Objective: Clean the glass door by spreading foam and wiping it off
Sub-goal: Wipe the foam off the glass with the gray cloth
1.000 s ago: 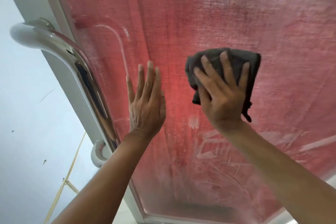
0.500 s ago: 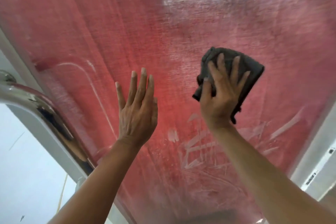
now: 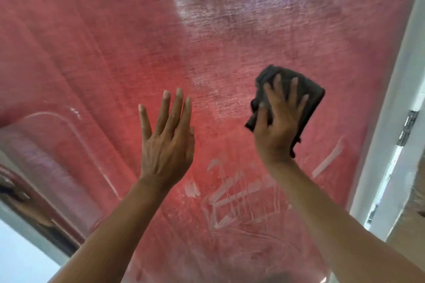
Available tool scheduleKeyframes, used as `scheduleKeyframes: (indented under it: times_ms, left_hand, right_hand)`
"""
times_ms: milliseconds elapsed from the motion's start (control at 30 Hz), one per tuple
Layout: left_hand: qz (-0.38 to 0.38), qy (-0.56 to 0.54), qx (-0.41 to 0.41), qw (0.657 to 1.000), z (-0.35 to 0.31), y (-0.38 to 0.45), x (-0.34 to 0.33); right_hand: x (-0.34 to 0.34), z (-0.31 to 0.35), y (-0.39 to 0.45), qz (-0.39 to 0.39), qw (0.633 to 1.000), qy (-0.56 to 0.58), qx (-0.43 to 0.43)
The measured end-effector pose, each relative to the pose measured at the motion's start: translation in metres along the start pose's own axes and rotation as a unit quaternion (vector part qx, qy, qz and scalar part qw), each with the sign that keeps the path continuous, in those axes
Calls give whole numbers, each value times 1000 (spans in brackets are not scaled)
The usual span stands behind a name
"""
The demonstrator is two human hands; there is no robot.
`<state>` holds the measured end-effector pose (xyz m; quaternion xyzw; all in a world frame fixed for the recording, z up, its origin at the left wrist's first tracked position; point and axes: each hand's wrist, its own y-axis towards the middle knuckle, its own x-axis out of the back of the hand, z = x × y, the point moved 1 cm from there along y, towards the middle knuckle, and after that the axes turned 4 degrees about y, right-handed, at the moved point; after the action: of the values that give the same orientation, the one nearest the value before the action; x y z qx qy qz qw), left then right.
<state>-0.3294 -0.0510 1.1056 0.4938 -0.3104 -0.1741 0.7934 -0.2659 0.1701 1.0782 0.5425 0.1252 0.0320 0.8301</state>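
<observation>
Pressing folded dark grey cloth flat with right hand, fingers spread; left hand open on slippery, foam-streaked glass door; cloth soft, palm it centrally.

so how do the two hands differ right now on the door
The left hand is bare, fingers straight and spread, holding nothing; the right hand presses a dark grey cloth against the glass door. The left hand is lower and nearer the middle; the right hand is nearer the white frame. Both are raised, backs to the camera.
</observation>
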Motion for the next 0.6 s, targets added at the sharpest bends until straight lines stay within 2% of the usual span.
scheduleKeyframes:
  times_ms: [133,200,267,400,467,600]
  left_hand:
    - [-9,-15,-33,999,-31,35,-14]
    - [-10,-17,-40,999,-47,48,-22]
    - [-8,-26,-49,998,-63,56,-29]
    - [-5,-34,-76,997,-95,67,-41]
    - [-10,-42,-88,995,-111,73,-48]
    - [-17,-37,-102,994,-132,84,-57]
  right_hand:
    - [0,11,-25,118,981,7,157]
    - [13,-12,-15,130,974,-10,186]
    - [29,-42,3,88,988,-24,128]
    - [51,-85,42,-42,997,13,-65]
    - [46,-76,39,-41,996,24,-77]
    - [49,-78,12,84,991,11,101]
